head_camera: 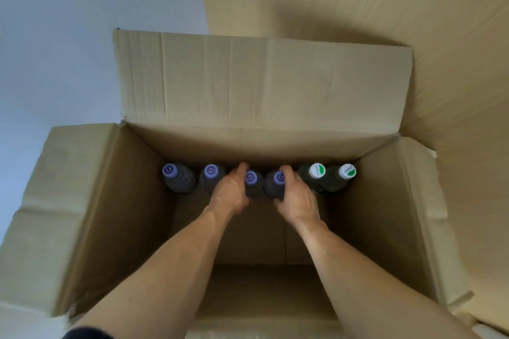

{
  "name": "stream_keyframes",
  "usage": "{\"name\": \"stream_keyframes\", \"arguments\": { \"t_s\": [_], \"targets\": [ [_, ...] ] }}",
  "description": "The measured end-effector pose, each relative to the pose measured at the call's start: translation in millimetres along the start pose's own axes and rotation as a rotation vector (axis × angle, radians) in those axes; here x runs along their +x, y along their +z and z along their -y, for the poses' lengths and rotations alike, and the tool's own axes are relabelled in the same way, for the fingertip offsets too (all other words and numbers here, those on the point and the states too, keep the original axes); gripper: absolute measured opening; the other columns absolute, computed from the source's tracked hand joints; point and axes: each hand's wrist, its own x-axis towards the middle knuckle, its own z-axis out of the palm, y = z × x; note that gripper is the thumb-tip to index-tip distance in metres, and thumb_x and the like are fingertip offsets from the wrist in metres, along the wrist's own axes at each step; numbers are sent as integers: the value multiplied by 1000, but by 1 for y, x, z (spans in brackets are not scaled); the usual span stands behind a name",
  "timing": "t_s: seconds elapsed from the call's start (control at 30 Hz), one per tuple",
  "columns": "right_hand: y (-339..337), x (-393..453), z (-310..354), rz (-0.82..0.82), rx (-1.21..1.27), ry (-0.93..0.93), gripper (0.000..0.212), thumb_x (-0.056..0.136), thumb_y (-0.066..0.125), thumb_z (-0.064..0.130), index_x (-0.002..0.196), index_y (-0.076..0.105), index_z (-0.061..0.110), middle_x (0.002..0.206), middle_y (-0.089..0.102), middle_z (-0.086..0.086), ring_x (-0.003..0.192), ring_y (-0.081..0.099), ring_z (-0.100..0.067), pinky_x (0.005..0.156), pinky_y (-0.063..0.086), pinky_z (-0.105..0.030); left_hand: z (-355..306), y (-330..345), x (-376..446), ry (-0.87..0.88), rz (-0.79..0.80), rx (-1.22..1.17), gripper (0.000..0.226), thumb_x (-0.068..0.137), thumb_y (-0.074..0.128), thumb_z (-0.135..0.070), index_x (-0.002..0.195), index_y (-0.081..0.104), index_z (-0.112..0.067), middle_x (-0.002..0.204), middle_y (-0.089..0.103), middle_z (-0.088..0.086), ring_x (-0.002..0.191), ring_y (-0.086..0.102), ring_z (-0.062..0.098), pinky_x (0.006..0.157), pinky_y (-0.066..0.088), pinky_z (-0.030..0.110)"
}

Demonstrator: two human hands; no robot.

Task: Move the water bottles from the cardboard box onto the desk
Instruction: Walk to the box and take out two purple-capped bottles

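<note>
Six bottles stand along the far wall of the cardboard box (91, 201). The left hand (230, 195) curls round one purple-capped bottle (251, 183), the right hand (296, 198) round its neighbour (275, 183). Best grip below the caps and lift straight up, clear of neighbours.

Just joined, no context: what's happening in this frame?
A person is reaching into a large open brown cardboard box with both bare arms. Six upright plastic bottles stand in a row along its far wall: four purple-capped, two with white-and-green caps. The left hand grips the third purple-capped bottle; the right hand grips the fourth purple-capped bottle. No desk shows.
</note>
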Motion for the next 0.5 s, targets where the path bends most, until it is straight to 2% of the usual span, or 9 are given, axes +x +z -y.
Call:
{"name": "stream_keyframes", "arguments": {
  "t_s": [0.1,0.27,0.4,0.5],
  "targets": [
    [1,3,-6,-3,12,-16,67,80,79,18,135,41,23,137,52,-3,119,61,-30,90,53,-41,1,4,3,4,-28,-23,74,81,77,-13,145,39,-14,138,56,13,126,56,32,100,44,37],
    [8,9,-10,16,-44,-6,73,81,81,25,143,43,19,148,36,-2,122,58,-29,95,51,-41,3,11,12,51,-54,6,73,82,77,-13,146,43,-11,148,43,9,132,50,30,102,41,35],
    [13,10,-17,25,-39,-1,68,80,82,27,137,44,24,140,47,-3,117,61,-29,90,53,-40,5,19,15,48,-89,28,67,83,77,-21,144,49,-17,148,40,5,122,56,32,92,46,40],
    [17,13,-20,85,-32,-13,72,81,81,23,141,41,23,140,53,-4,122,58,-30,93,51,-39,11,25,17,53,-75,-7,76,81,79,-20,148,44,-20,150,44,4,128,54,29,99,43,38]
  ]
}}
